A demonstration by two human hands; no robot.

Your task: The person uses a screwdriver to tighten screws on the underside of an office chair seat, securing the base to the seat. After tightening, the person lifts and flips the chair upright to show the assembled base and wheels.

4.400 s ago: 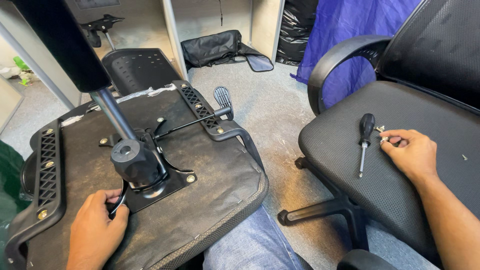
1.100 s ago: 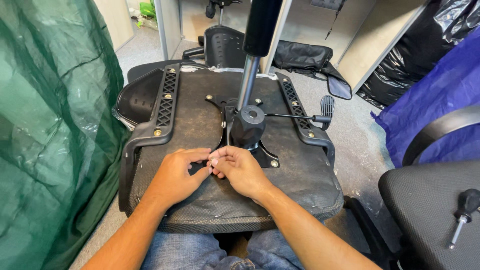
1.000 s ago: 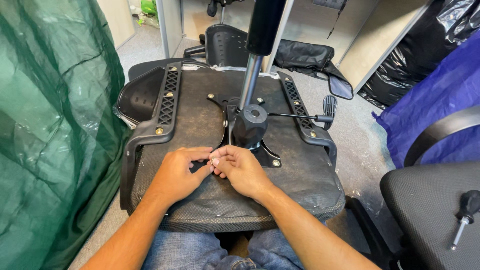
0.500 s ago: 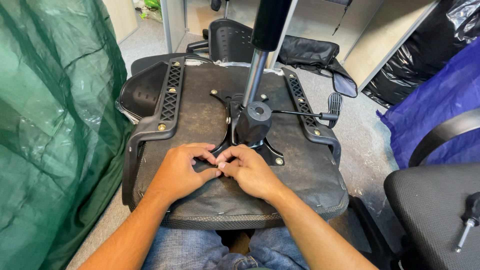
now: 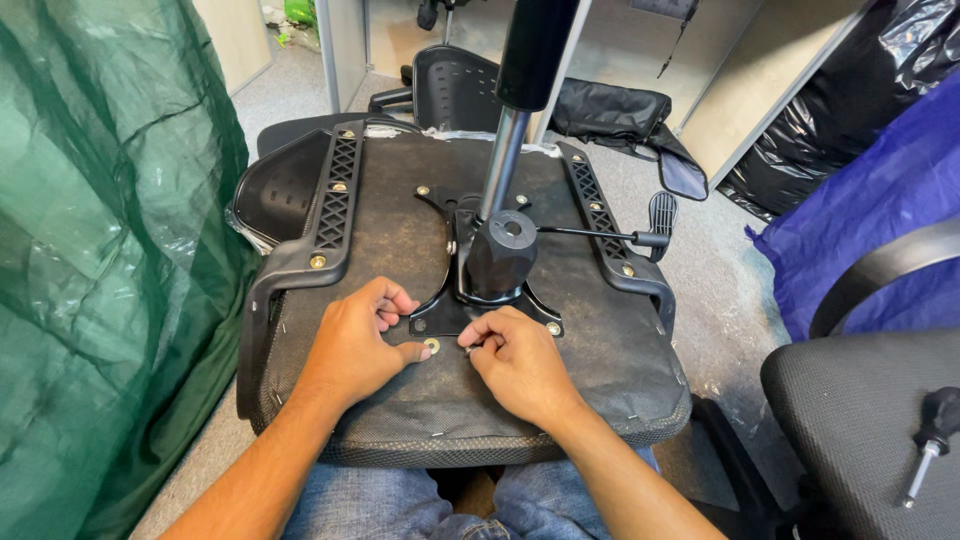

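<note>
An upturned office chair seat [image 5: 600,380] lies across my lap, its black mechanism plate [image 5: 490,300] and gas cylinder [image 5: 515,110] pointing up. My left hand [image 5: 355,340] rests on the seat underside with the thumb beside a brass washer [image 5: 432,346] at the plate's near corner. My right hand [image 5: 515,365] sits just right of it, fingertips pinched on a small metal piece that is mostly hidden. A second bolt head [image 5: 553,328] shows at the plate's near right corner.
A green plastic sheet [image 5: 100,250] hangs at the left. A black mesh chair [image 5: 860,420] at the right bears a screwdriver [image 5: 930,440]. A height lever [image 5: 655,215] juts right from the mechanism. Black armrests [image 5: 320,230] flank the seat. A black bag [image 5: 610,110] lies behind.
My right hand left the chair at the right, where the screwdriver stays, and joined my left hand at the plate's near corner. In the last second both hands shifted slightly and the washer came into view.
</note>
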